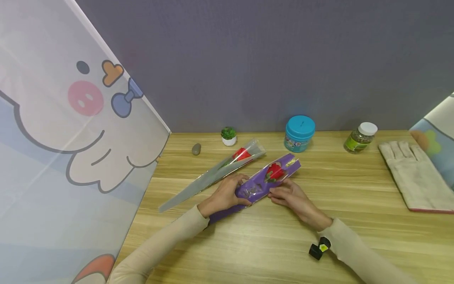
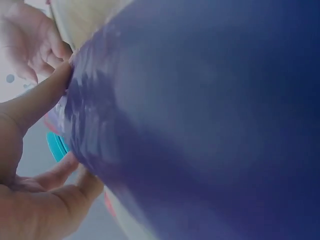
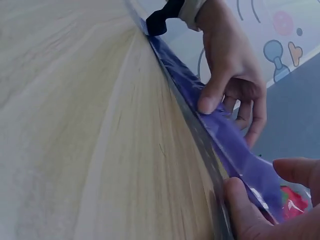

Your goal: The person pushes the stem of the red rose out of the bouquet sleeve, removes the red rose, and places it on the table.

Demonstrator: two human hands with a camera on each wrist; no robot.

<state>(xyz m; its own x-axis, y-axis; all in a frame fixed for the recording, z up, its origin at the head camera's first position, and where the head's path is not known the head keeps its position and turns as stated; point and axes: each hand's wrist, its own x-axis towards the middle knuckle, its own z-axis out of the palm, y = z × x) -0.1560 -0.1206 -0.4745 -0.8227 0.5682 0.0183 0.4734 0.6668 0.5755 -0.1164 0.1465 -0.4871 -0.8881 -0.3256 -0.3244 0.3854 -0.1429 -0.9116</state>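
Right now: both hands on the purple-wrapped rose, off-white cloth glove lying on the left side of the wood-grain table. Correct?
Wrong side for the glove: the head view shows the off-white cloth glove on the right side of the wood-grain table. The left hand and right hand are on the purple-wrapped rose.

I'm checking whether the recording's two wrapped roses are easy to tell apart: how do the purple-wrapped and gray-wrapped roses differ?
The purple-wrapped rose has purple backing with gold-coloured lettering; the gray-wrapped rose is gray, with no lettering visible.
The left hand grips the purple-wrapped rose; neither hand grips the gray-wrapped one.
The gray-wrapped rose lies farther from the person than the purple-wrapped one.
Both have a red bloom.
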